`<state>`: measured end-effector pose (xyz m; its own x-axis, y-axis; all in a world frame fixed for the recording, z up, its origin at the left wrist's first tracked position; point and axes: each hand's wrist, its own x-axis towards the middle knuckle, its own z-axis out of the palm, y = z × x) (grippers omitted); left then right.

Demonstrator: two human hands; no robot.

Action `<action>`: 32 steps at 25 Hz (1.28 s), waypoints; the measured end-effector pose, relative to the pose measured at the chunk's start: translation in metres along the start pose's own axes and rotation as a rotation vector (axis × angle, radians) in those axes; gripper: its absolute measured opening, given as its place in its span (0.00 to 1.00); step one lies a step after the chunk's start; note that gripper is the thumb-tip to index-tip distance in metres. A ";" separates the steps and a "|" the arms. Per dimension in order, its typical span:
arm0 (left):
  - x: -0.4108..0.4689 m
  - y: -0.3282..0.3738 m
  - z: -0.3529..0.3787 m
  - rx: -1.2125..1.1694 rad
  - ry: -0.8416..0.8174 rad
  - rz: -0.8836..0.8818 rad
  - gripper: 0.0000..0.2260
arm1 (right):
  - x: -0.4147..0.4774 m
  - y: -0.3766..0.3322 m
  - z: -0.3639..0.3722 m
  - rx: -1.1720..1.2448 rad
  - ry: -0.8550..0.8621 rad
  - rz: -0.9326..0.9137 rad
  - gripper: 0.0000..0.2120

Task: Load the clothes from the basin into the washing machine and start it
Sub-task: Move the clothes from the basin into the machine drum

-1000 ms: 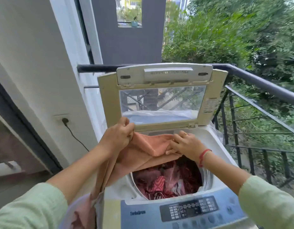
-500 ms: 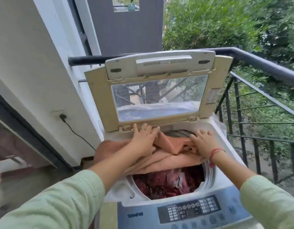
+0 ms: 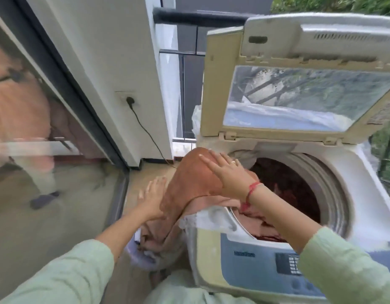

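A long orange cloth point(image 3: 189, 183) hangs over the left rim of the washing machine point(image 3: 354, 187), one end trailing down into the pale basin point(image 3: 137, 255) on the floor, the other end inside the drum. My right hand point(image 3: 229, 174) lies flat with spread fingers on top of the cloth at the rim. My left hand point(image 3: 153, 198) is held open with straight fingers against the hanging part, left of the machine. Dark red clothes point(image 3: 284, 183) fill the drum. The lid point(image 3: 303, 84) stands up.
The blue control panel point(image 3: 284, 262) faces me at the front of the machine. A power cord point(image 3: 145, 130) runs from a wall socket down behind the machine. A glass sliding door point(image 3: 47, 150) is at the left, a balcony railing point(image 3: 200, 17) behind.
My view has swung left and down. My left hand has left the drum rim and dropped to the hanging cloth. My right hand has shifted left onto the cloth bunched at the rim.
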<state>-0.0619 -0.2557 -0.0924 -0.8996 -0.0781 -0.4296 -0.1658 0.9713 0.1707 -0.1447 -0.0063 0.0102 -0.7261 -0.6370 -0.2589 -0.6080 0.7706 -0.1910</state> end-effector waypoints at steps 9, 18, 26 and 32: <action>0.030 0.011 0.030 -0.528 0.140 0.190 0.15 | 0.000 -0.006 0.044 0.249 0.363 0.102 0.12; -0.014 0.033 -0.125 -0.584 0.886 0.401 0.08 | -0.020 0.030 -0.028 0.407 0.964 0.286 0.09; 0.000 0.194 -0.170 -0.561 0.860 0.763 0.10 | -0.108 0.128 -0.048 0.353 1.236 0.602 0.08; 0.033 0.317 -0.137 -0.833 0.390 0.499 0.09 | -0.153 0.186 -0.004 0.458 0.936 0.982 0.09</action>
<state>-0.1995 0.0183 0.0691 -0.9858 0.0786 0.1482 0.1677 0.4625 0.8706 -0.1485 0.2343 0.0180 -0.8340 0.5098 0.2110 0.2805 0.7211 -0.6336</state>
